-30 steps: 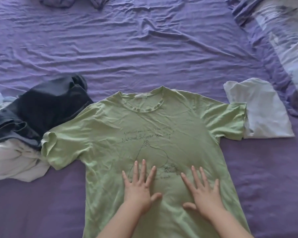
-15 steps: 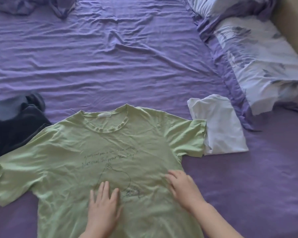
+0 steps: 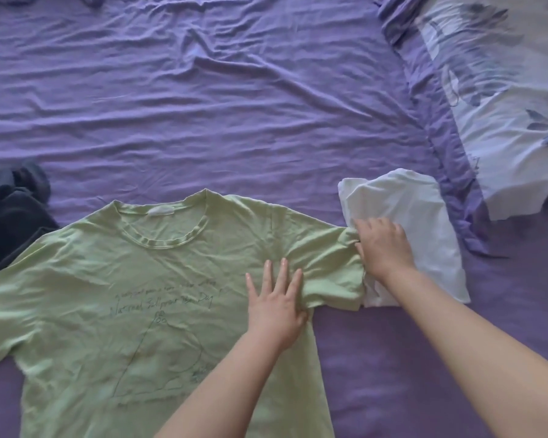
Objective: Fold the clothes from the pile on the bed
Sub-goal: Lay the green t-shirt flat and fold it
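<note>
With my left hand [image 3: 274, 306] flat on the green T-shirt [image 3: 133, 298] and my right hand [image 3: 382, 246] pinching its sleeve [image 3: 332, 273], I risk dragging the folded white garment [image 3: 421, 216] askew.

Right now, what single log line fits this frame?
stage: folding green T-shirt | left hand: flat, pressing shirt near armpit | right hand: gripping sleeve edge | folded white garment: beside sleeve
</note>
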Motion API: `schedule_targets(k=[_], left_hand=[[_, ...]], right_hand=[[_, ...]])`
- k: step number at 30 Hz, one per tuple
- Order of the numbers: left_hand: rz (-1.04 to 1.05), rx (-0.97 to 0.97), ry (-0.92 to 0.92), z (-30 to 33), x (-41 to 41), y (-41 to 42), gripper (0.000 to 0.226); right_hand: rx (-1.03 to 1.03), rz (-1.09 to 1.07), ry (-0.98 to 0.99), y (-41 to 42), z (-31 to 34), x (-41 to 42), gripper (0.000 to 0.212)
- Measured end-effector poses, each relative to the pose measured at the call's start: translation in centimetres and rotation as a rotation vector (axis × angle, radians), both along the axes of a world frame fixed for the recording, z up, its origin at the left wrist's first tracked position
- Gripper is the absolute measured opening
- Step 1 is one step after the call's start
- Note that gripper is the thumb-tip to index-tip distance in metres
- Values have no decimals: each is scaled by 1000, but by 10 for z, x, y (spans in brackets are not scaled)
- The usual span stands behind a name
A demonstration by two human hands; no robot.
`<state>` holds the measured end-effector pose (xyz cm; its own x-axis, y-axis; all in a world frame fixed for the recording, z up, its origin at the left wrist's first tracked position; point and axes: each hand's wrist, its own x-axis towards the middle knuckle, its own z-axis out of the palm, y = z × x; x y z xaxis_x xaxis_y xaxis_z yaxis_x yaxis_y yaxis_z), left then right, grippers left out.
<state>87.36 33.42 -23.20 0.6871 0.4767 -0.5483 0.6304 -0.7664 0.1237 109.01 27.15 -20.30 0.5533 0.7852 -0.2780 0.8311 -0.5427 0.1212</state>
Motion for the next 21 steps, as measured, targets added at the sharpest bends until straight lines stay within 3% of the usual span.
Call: schedule_targets(k=[4,7,10,13,14,18,21], left_hand=[[11,-36,2,1,0,1,83],[105,-138,-141,13,-5,11,78],[537,-353,-441,30,-17,29,56],[1022,-585,-595,46,-30,48,35],[1082,-619,-590,48,-33,53,32],[1137,-658,-516,44,-27,68,41],[1054,-426,-457,34,-8,76,56]], right_hand=[[164,-37,198,7,15,-6,17],[246,-98,355,24,35,-21,17],[285,-191,620,50,45,-54,17],[318,-299,1032,64,43,-86,26],[327,-321,1055,63,40,-89,30],[257,-274,725,34,19,-84,41],[178,-178,694,14,11,-98,58]])
